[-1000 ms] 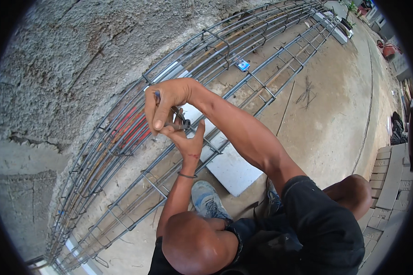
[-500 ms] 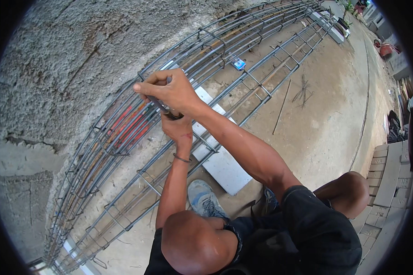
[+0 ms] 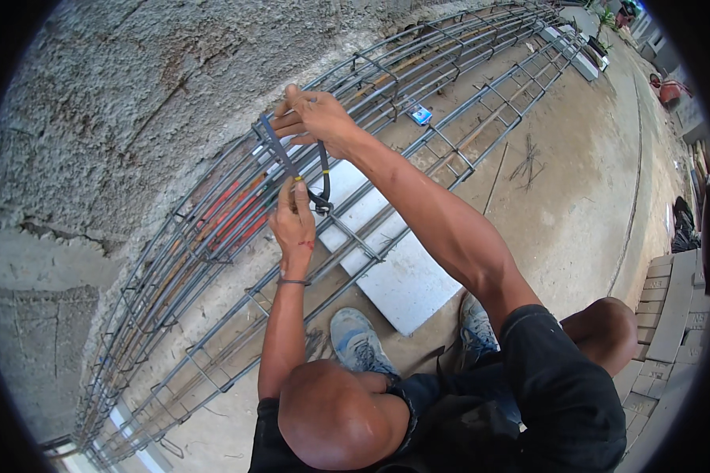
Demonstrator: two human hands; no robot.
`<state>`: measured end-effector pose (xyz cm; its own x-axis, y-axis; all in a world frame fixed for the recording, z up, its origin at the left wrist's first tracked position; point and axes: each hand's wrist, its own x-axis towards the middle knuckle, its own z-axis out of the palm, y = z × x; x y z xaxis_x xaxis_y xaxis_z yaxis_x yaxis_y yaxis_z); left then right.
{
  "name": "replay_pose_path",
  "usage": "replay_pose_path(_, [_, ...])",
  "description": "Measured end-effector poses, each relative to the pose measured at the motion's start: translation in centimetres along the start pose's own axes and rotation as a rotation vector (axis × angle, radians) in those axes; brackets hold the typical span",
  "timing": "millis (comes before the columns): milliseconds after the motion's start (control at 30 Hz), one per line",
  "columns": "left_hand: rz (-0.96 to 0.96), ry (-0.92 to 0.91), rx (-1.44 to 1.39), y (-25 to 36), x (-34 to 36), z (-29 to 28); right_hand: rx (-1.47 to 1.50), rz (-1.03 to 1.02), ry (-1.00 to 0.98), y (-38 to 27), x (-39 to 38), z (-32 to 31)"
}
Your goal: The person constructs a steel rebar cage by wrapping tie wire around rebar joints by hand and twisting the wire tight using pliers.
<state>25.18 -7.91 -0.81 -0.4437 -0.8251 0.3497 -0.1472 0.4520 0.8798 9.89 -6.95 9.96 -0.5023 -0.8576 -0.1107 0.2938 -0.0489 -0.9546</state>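
A pair of dark pincers [image 3: 326, 183] with yellow bands stands with its handles spread and its jaws low over the steel rebar cage [image 3: 442, 147]. My left hand [image 3: 293, 223] pinches one handle near its yellow band. My right hand [image 3: 321, 120] is up by the handle ends, its fingers curled round the other handle; part of that grip is hidden. The jaws are at a crossing of the bars, and whether wire is between them is too small to tell.
A white block [image 3: 406, 288] lies under the cage before my shoes [image 3: 360, 339]. A rough concrete wall [image 3: 134, 102] runs along the far left. A small blue pack [image 3: 420, 115], loose wires [image 3: 526, 163] and a thin rod [image 3: 497, 177] lie on the floor. Stacked paving blocks [image 3: 663, 315] stand right.
The pincers' handles have spread apart. My right hand has moved up and right, away from my left hand, which now pinches one handle. The view has shifted slightly.
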Motion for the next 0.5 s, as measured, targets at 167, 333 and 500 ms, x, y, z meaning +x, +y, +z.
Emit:
replay_pose_path(167, [0.07, -0.021, 0.126, 1.4, -3.5, -0.6, -0.04, -0.033, 0.247, 1.0, -0.2, -2.4])
replay_pose_path(333, [0.196, -0.203, 0.049, 1.0, -3.2, -2.5, -0.076, -0.066, 0.241, -2.8, -1.0, -4.5])
replay_pose_path(500, [0.71, -0.81, 0.262, 1.3, 0.9, -2.0, -0.311, -0.173, 0.081, -7.4, -3.4, -6.8])
